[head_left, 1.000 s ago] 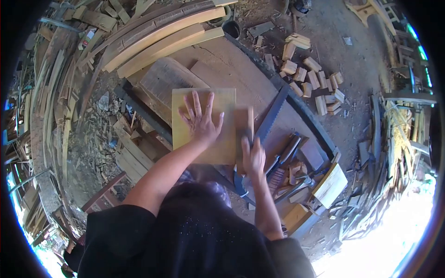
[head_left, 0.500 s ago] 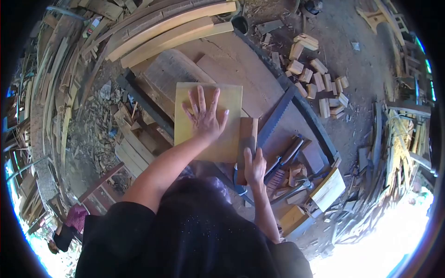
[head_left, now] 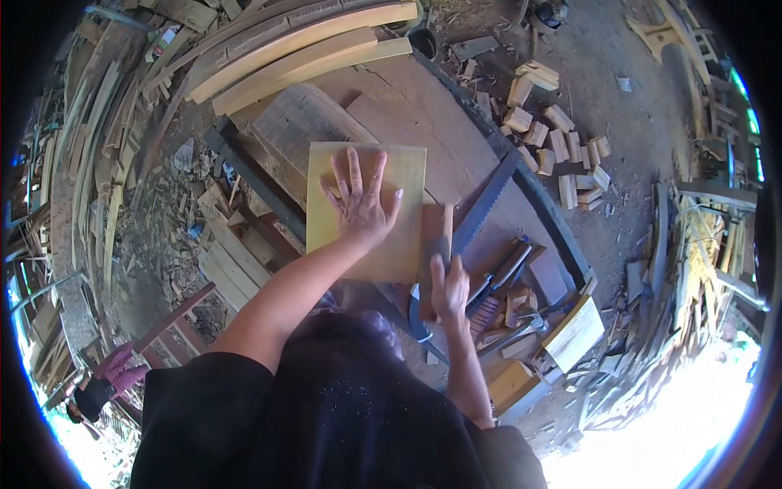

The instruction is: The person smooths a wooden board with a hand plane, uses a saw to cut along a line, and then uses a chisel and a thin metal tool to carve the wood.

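My left hand (head_left: 362,204) lies flat with spread fingers on a square, pale yellow wooden board (head_left: 399,244). Along the board's right edge stands a narrow brown wooden piece (head_left: 437,224). My right hand (head_left: 450,289) is closed around the lower part of that brown piece, thumb on the near side. Just right of it, a saw blade (head_left: 487,204) with teeth lies slanted on the workbench (head_left: 407,94). Behind the board rests a wide grey-brown plank (head_left: 305,118).
Hand tools (head_left: 511,265) and a grey block (head_left: 548,275) lie at the bench's right. Long beams (head_left: 309,69) cross its far end. Small wood blocks (head_left: 560,147) are heaped on the ground at right. Another person (head_left: 94,398) is at the lower left.
The brown piece and my right hand have shifted very slightly upward in view. My left hand stays flat on the board. The person at the lower left has moved a little up and left.
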Available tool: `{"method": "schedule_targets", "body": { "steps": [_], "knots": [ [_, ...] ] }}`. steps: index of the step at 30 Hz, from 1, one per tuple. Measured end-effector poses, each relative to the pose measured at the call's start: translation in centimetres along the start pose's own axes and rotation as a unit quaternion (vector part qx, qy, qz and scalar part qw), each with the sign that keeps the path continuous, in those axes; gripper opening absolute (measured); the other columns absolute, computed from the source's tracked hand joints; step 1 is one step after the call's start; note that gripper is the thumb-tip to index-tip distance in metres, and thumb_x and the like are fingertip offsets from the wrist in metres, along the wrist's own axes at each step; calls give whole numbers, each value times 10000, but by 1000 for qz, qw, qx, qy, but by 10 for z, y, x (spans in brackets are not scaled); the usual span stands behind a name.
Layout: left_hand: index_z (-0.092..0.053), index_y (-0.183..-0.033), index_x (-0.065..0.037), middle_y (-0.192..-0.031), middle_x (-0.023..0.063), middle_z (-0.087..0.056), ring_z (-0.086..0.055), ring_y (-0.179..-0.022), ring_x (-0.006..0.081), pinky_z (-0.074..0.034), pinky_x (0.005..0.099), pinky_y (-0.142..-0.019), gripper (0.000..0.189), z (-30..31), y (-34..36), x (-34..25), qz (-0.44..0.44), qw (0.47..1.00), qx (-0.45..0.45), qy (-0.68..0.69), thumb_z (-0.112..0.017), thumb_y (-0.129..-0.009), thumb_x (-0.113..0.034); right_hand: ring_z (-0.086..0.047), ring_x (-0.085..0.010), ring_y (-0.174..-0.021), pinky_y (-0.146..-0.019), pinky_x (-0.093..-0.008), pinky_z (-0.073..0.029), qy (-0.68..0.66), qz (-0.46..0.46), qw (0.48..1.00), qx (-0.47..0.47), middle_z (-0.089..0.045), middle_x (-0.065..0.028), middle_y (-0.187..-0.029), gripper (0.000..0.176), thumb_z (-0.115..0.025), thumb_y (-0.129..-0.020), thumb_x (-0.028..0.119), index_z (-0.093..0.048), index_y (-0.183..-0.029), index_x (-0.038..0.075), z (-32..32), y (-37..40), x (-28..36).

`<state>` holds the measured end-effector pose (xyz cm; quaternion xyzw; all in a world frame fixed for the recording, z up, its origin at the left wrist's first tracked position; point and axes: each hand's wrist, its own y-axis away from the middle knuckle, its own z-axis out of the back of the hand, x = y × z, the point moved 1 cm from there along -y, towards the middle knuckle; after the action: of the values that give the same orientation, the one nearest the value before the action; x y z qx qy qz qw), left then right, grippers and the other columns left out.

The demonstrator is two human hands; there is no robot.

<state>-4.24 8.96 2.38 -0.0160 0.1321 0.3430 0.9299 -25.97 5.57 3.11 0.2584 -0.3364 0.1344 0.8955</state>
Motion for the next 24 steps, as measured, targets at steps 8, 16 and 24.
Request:
{"method": "schedule_targets", "body": {
  "steps": [8, 16, 24],
  "knots": [
    [-163, -1534, -312, -1592, 182, 0, 49, -1446, 454, 7, 692, -1081, 742, 0, -1, -3, 16, 1000, -14, 6, -472, -899, -543, -589, -519, -816, -724, -568, -458, 26, 57, 996, -59, -618, -333, -840, 533, -451, -962, 497, -520, -1003, -29, 3, -89, 50],
    [-149, -1539, -303, -1598, 177, 43, 90, -1446, 453, 37, 696, -1082, 762, 3, -3, -3, 11, 1000, -3, 6, -483, -897, -543, -601, -490, -769, -674, -550, -454, 16, 35, 998, -50, -608, -320, -783, 476, -500, -949, 466, -522, -957, -9, -3, -59, 28],
    [-157, -1537, -300, -1595, 184, 24, 81, -1446, 454, 14, 698, -1080, 759, 0, -3, -6, 27, 999, -4, 22, -491, -895, -530, -601, -507, -864, -752, -570, -454, -6, 17, 1000, -16, -614, -355, -901, 538, -469, -953, 486, -532, -1076, -35, 4, -24, 19]
  ]
}}
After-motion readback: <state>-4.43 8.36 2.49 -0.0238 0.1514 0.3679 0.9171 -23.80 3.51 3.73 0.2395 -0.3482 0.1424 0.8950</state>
